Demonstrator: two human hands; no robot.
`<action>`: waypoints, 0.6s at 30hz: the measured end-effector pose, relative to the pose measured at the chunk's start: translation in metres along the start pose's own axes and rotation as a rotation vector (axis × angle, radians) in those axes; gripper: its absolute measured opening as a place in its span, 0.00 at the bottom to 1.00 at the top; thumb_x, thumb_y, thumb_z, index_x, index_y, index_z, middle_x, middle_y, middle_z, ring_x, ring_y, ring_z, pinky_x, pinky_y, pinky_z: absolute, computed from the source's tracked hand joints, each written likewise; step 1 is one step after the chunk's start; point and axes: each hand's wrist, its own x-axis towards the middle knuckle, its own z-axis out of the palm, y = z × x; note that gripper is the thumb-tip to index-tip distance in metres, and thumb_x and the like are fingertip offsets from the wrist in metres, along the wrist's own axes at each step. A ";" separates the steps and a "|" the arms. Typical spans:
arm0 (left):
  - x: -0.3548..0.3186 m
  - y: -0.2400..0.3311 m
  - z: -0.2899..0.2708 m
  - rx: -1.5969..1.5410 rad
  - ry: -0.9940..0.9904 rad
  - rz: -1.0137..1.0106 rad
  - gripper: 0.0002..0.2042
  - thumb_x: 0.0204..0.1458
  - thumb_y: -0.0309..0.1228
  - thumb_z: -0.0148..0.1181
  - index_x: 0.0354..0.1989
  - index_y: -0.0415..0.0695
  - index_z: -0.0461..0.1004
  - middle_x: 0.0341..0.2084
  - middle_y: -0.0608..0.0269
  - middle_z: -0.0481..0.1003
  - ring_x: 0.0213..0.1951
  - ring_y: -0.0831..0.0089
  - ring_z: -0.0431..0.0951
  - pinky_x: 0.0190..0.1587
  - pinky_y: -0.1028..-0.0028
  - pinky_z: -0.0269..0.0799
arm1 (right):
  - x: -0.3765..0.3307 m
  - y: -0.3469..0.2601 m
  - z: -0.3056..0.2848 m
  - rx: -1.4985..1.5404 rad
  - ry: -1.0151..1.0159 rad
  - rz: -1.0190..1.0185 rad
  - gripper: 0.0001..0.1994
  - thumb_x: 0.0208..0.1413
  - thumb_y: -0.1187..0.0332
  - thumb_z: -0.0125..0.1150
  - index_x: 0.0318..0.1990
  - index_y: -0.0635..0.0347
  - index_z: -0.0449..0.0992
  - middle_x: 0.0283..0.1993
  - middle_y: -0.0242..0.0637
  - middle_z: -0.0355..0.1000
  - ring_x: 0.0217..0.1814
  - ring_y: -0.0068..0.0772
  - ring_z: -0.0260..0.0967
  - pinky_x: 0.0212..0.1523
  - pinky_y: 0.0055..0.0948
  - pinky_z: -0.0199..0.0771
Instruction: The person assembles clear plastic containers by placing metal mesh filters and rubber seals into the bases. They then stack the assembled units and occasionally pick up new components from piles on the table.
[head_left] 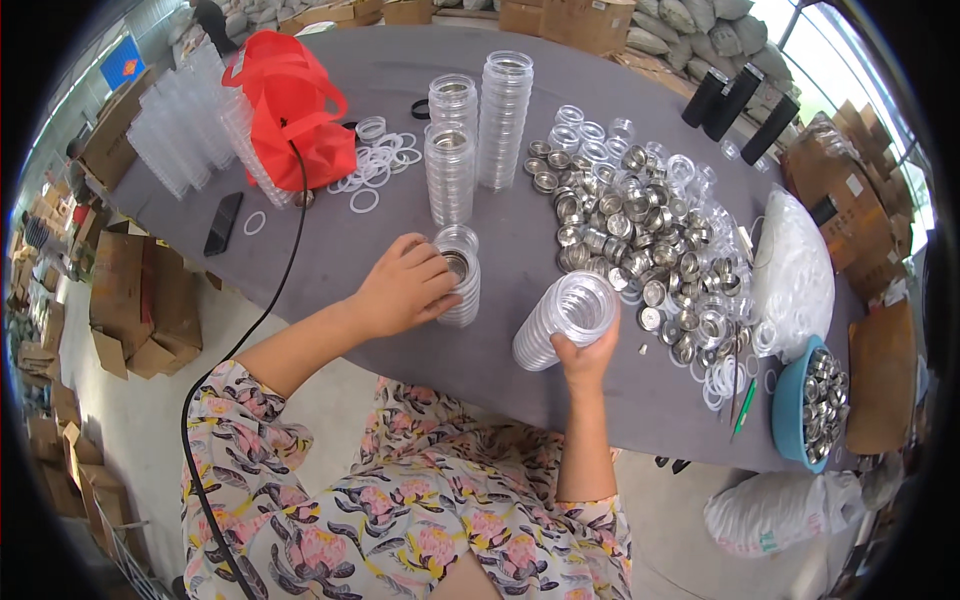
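My right hand (588,358) is closed around a tilted stack of clear plastic rings (540,325), its open top turned up and to the right. My left hand (408,288) rests with curled fingers against the left side of a shorter stack of clear rings (461,308) on the table. Something silvery shows in that stack's upper part beside the fingertips; part of it is hidden by the fingers. Behind it stand taller stacks of clear rings (505,125). Right of the hands lies a heap of silver metal caps (610,205) mixed with clear rings.
A grey-covered table (370,245) carries a red bag (290,115), white flat rings (378,165), a phone (223,223) and black cylinders (735,100). A black cable (275,300) crosses near my left arm. Right are a plastic bag (795,270), green-handled tool (744,408) and blue basin (790,410).
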 end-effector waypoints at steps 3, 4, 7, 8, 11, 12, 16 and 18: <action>0.000 0.006 0.000 -0.053 -0.009 -0.060 0.15 0.41 0.34 0.64 0.39 0.47 0.71 0.30 0.63 0.69 0.38 0.65 0.69 0.49 0.62 0.62 | 0.001 0.000 -0.002 -0.007 -0.014 0.002 0.43 0.27 0.67 0.74 0.56 0.67 0.58 0.50 0.42 0.65 0.52 0.36 0.65 0.54 0.34 0.65; 0.000 0.008 -0.004 -0.056 0.043 -0.067 0.17 0.41 0.34 0.64 0.40 0.47 0.71 0.32 0.63 0.69 0.38 0.65 0.69 0.49 0.62 0.61 | 0.000 0.000 -0.002 -0.004 -0.016 0.006 0.43 0.27 0.68 0.74 0.56 0.67 0.58 0.50 0.42 0.65 0.52 0.36 0.65 0.54 0.34 0.65; -0.003 0.020 -0.010 -0.137 0.131 -0.041 0.21 0.41 0.33 0.64 0.47 0.46 0.70 0.37 0.60 0.69 0.41 0.64 0.69 0.51 0.62 0.61 | -0.006 0.008 -0.003 0.026 -0.053 0.048 0.42 0.27 0.68 0.73 0.55 0.66 0.58 0.50 0.41 0.65 0.52 0.36 0.65 0.53 0.34 0.65; -0.008 0.030 -0.003 -0.211 0.110 -0.004 0.23 0.41 0.32 0.63 0.49 0.44 0.68 0.40 0.58 0.69 0.43 0.63 0.69 0.52 0.62 0.61 | -0.011 0.016 -0.003 0.038 -0.069 0.068 0.42 0.27 0.68 0.72 0.55 0.66 0.59 0.50 0.41 0.65 0.51 0.35 0.66 0.53 0.34 0.65; -0.005 0.089 0.027 -0.811 -0.003 -0.431 0.30 0.45 0.28 0.60 0.58 0.39 0.58 0.47 0.50 0.66 0.51 0.57 0.68 0.55 0.62 0.61 | -0.019 0.027 -0.006 -0.022 -0.033 0.105 0.41 0.27 0.69 0.72 0.54 0.66 0.60 0.49 0.41 0.66 0.50 0.36 0.66 0.52 0.34 0.65; -0.004 0.103 0.046 -0.810 0.000 -0.453 0.31 0.45 0.28 0.59 0.59 0.38 0.55 0.48 0.48 0.64 0.51 0.54 0.67 0.54 0.62 0.62 | -0.021 0.025 -0.006 -0.053 -0.023 0.120 0.41 0.27 0.69 0.72 0.54 0.66 0.60 0.49 0.41 0.66 0.50 0.36 0.66 0.52 0.34 0.66; 0.006 0.132 0.115 -0.897 0.034 -0.533 0.30 0.46 0.26 0.55 0.59 0.35 0.52 0.50 0.44 0.63 0.52 0.49 0.66 0.54 0.62 0.63 | -0.029 0.026 -0.021 -0.145 0.087 0.019 0.40 0.27 0.67 0.73 0.54 0.67 0.60 0.49 0.42 0.66 0.50 0.36 0.67 0.52 0.34 0.66; 0.014 0.133 0.125 -1.001 0.015 -0.512 0.26 0.45 0.23 0.52 0.56 0.36 0.56 0.49 0.45 0.64 0.52 0.50 0.66 0.54 0.62 0.63 | -0.036 0.020 -0.039 -0.119 0.181 0.055 0.41 0.28 0.65 0.74 0.54 0.68 0.60 0.49 0.42 0.66 0.50 0.36 0.67 0.52 0.34 0.66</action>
